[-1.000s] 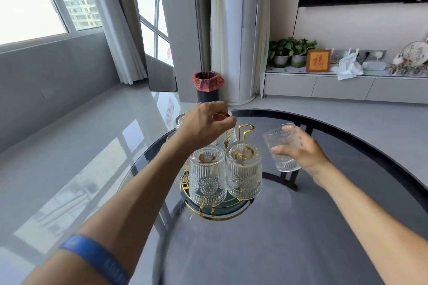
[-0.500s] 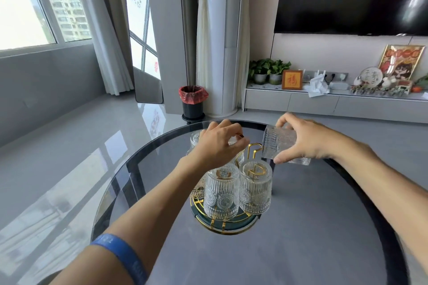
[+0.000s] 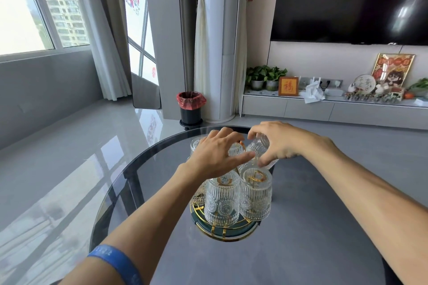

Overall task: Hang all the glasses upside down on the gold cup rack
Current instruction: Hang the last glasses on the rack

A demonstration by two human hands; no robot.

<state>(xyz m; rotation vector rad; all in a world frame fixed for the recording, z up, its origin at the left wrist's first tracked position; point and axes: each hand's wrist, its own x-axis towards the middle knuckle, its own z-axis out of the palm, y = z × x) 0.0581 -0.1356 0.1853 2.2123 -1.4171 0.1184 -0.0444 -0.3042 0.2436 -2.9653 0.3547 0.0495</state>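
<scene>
The gold cup rack (image 3: pixel 225 232) with a round dark-green base stands on the round glass table (image 3: pixel 289 227). Several ribbed clear glasses hang on it upside down; the two nearest are a left one (image 3: pixel 222 202) and a right one (image 3: pixel 255 194). My right hand (image 3: pixel 281 142) grips another ribbed glass (image 3: pixel 259 147), tilted with its mouth turned down and to the right, just above the rack's far right side. My left hand (image 3: pixel 216 154) rests over the rack's top with its fingers curled round the gold handle, which is mostly hidden.
The table's dark rim (image 3: pixel 143 162) curves round at the left and far side. Beyond it on the floor stands a black bin with a red liner (image 3: pixel 191 107). A low white cabinet (image 3: pixel 324 109) with plants and ornaments runs along the far wall.
My right hand has carried the glass leftward and down, turning it over, from beside the rack to just above it. My left hand has stayed on the rack's top. The camera has tilted up.
</scene>
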